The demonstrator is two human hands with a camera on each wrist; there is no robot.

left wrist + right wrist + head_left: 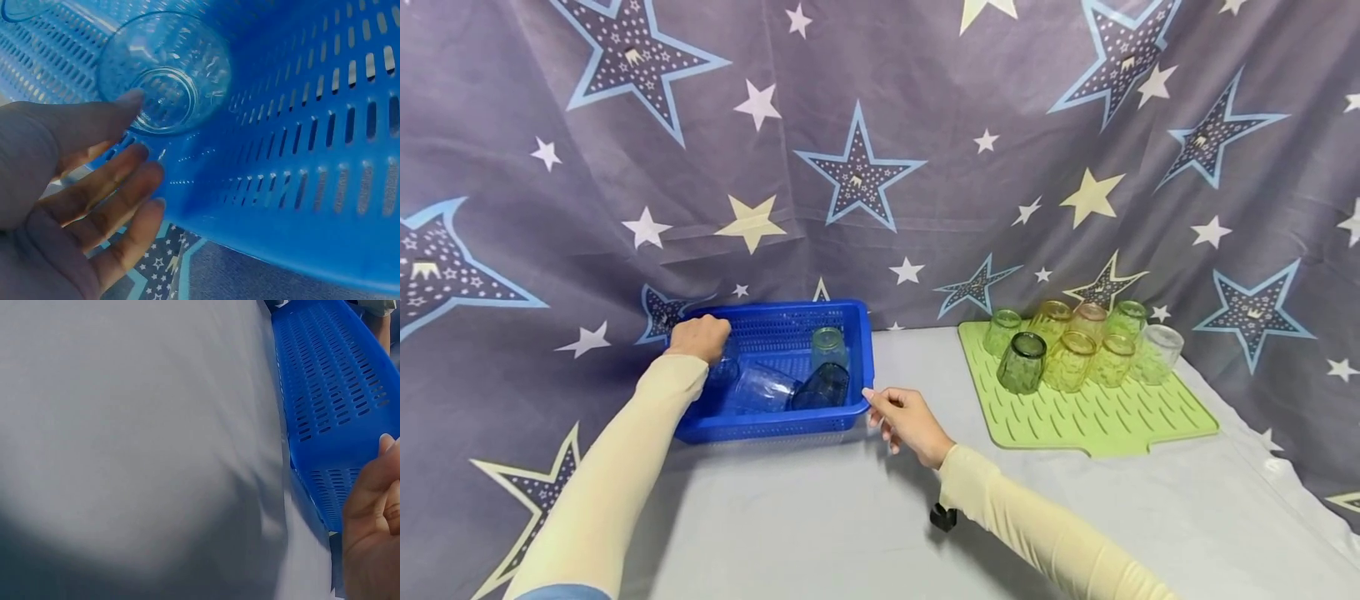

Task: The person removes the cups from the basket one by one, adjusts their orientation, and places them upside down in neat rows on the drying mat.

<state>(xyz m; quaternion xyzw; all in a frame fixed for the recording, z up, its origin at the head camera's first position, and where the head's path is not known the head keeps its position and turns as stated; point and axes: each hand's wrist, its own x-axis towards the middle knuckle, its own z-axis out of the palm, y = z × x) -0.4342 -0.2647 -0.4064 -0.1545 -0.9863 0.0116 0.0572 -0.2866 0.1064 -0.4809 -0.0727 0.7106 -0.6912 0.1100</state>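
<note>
Right in front of me hangs a purplish-grey curtain (865, 58), loosely creased and scattered with white, yellow and blue-edged stars, wrapping round both sides. A pale cloth (775, 517) covers the worktop, softly shadowed in places.

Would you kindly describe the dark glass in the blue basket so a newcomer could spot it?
Left of the green mat sits the blue basket. In its near right corner, in front of a pale green glass, is the dark glass, clearly darker than its neighbours.
</note>
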